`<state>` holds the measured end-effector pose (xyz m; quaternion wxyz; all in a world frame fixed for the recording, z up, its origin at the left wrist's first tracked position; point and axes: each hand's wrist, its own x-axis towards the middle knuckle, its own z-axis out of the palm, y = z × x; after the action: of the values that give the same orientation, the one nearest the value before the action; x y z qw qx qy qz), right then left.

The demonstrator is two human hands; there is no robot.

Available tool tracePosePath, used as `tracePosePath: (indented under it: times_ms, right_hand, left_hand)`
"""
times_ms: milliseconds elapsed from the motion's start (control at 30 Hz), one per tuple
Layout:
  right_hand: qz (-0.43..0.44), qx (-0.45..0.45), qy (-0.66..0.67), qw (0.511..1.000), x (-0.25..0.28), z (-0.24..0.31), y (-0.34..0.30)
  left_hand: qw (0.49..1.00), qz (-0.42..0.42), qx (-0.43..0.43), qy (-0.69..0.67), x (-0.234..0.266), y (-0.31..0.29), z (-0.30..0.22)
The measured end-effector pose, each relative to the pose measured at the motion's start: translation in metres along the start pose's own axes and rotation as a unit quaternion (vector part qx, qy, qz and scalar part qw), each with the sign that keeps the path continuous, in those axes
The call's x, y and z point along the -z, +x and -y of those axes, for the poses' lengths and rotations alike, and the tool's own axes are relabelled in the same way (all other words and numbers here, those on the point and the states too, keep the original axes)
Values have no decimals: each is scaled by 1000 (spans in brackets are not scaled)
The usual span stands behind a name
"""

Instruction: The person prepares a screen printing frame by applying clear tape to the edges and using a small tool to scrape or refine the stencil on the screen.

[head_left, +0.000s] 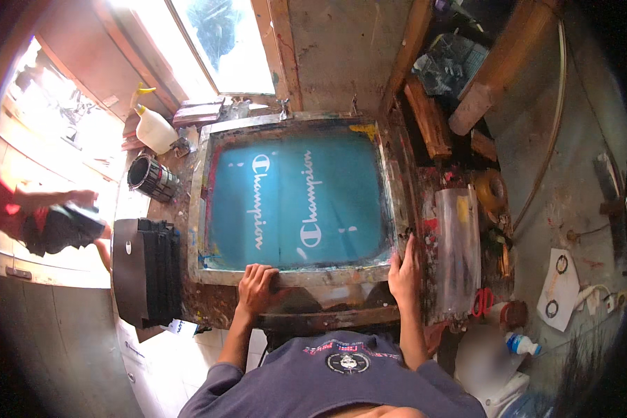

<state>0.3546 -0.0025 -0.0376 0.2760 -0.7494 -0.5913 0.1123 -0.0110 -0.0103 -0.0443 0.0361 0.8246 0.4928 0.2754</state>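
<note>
A screen printing frame (203, 273) lies flat in front of me, its wooden border stained with ink. Its teal mesh (355, 181) carries two pale lettered designs turned sideways. My left hand (258, 284) is closed with curled fingers over the frame's front edge, left of the middle. At the front right corner, my right hand (404, 275) grips the border between thumb and fingers, the fingers lying along the right side. Small clamps (283, 109) stand at the frame's far edge. What lies under the mesh is hidden.
A stack of black pieces (146, 272) sits at the left, beside a dark-stained can (150, 180) and spray bottle (155, 131). Clear plastic (458, 251), a tape roll (491, 191) and red-handled scissors (481, 302) lie right. Another person (49, 216) stands at the far left.
</note>
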Motion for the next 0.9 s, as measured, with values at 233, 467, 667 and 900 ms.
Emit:
tracePosePath:
  times_ms: [233, 467, 667, 900]
  right_hand:
    - [-4, -1, 26, 1000, 4, 5, 0]
    - [-2, -11, 42, 999, 3, 1, -1]
    - [11, -34, 40, 999, 3, 1, 2]
    - [26, -40, 22, 999, 9, 5, -1]
  left_hand:
    - [1000, 11, -13, 3, -3, -5, 5]
    - [1000, 7, -24, -2, -5, -5, 7]
    - [1000, 6, -25, -1, -5, -4, 7]
    - [1000, -1, -14, -14, 2, 2, -3]
